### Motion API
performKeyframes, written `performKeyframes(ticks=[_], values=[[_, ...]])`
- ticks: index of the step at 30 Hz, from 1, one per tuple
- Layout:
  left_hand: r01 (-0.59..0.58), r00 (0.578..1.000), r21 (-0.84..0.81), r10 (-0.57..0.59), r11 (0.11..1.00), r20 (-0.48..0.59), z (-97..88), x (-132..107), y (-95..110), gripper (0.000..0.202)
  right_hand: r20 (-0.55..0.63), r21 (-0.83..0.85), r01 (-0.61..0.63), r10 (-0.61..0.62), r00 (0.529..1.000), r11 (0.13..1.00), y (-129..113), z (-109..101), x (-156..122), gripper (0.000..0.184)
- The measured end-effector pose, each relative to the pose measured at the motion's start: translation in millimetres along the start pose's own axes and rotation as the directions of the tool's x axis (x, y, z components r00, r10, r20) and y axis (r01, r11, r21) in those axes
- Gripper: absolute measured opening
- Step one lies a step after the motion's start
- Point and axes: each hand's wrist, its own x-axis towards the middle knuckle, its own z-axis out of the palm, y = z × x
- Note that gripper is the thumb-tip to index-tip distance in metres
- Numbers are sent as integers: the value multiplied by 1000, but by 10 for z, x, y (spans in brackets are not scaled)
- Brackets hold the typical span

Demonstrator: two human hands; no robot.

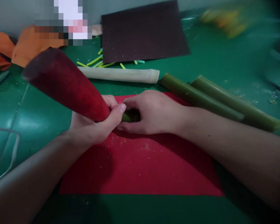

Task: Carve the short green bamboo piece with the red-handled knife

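Note:
My left hand [96,123] is wrapped round the narrow end of a dark red felt cone [65,82] that flares up and to the left. My right hand [151,113] is curled shut on a short green stick [127,117] poking out of the cone's tip. Both hands rest over a red felt sheet [142,165] lying flat on the green table [224,59]. Small pale crumbs dot the red sheet.
Two green bamboo tubes [214,98] lie at the right, a pale tube [121,74] behind the hands. A dark brown sheet [143,31] sits at the back, with green straw cuttings [100,62] beside it. Orange felt pieces [25,46] lie at the far left.

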Motion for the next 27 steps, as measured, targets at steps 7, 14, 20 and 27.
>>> performKeyframes(ticks=[7,14,20,27], values=[[-6,996,-103,-3,995,-87,0,21,-69,40,3,19,-15,15,1000,1000,4,9,10,41],[-26,993,-59,33,998,117,-77,38,-11,39,13,38,-4,4,1000,999,15,0,-5,43],[-55,974,-62,67,997,217,-91,78,32,37,-5,44,-14,14,1000,999,6,7,-11,41],[-57,957,-20,60,998,284,-115,81,55,35,9,56,-41,41,999,998,-28,-9,-14,36]])
